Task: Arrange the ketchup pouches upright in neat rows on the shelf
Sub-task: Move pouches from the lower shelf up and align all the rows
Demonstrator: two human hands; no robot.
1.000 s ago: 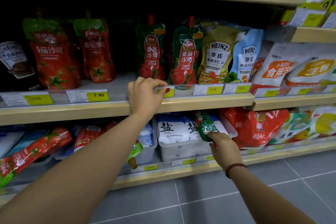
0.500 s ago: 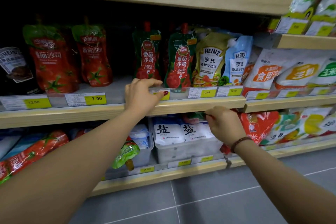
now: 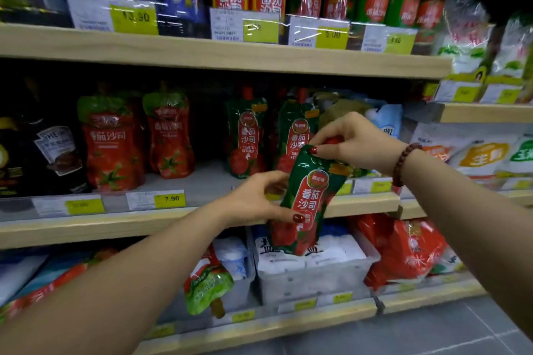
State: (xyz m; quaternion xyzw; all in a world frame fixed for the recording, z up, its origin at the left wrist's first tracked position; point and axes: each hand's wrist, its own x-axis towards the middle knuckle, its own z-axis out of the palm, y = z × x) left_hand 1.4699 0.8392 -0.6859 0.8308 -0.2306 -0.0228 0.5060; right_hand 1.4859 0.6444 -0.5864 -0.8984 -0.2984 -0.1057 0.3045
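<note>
Bare forearms (image 3: 144, 262), red-painted nails (image 3: 298, 218), brown, perhaps wooden, bead bracelet (image 3: 403, 163)

The cap of the held ketchup pouch (image 3: 310, 202) is hidden under the right hand (image 3: 354, 147). At that hand's 1 o'clock, a Heinz pouch (image 3: 388, 124) is half covered. Price labels (image 3: 328, 34) at 12 o'clock blur unreadably.

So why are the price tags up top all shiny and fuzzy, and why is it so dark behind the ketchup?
Head view: the plastic-covered top price tags throw back streaks of light; the whole picture is soft, so small print smears; the upper shelf board shades the back of the middle shelf; the held ketchup pouch glints too.
</note>
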